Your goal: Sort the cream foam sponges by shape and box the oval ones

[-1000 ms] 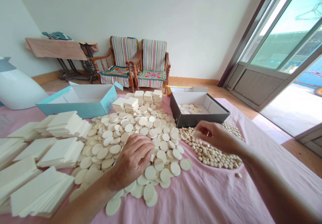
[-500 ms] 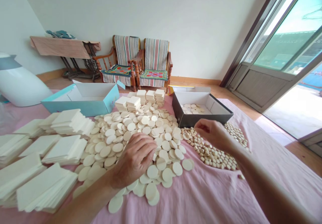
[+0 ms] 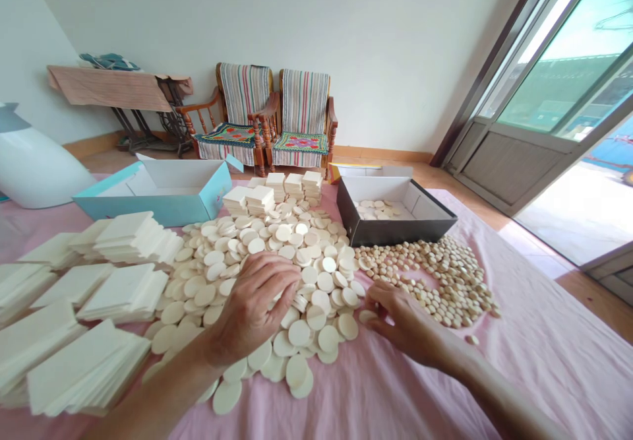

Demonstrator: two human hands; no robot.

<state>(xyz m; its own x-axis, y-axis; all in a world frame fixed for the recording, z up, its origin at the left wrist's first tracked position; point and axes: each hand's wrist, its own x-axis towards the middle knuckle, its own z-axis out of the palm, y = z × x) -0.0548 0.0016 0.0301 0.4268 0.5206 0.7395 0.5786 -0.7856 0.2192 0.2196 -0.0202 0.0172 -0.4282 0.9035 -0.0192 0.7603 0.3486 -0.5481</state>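
My left hand (image 3: 254,298) rests over a wide heap of pale round wooden discs (image 3: 215,272). Its fingers curl inward and hide whatever may be under them. At the right edge of that heap, my right hand (image 3: 405,324) has thumb and fingers pinched on a single round wooden disc (image 3: 366,316), partly covered by the fingertips. Just beyond the right hand lies a spread of small rounded wooden pieces (image 3: 455,282). The black box (image 3: 400,232) behind them has a white inside and holds several discs (image 3: 378,209).
Stacks of pale rectangular boards (image 3: 121,291) fill the left side of the pink cloth (image 3: 534,308). Small square blocks (image 3: 260,197) are piled behind the heap. A light-blue box (image 3: 148,209) and a white jug (image 3: 42,163) stand at the back left.
My right hand has come back toward me and left, from beside the black box to the disc at the heap's edge. My left hand has shifted only slightly.
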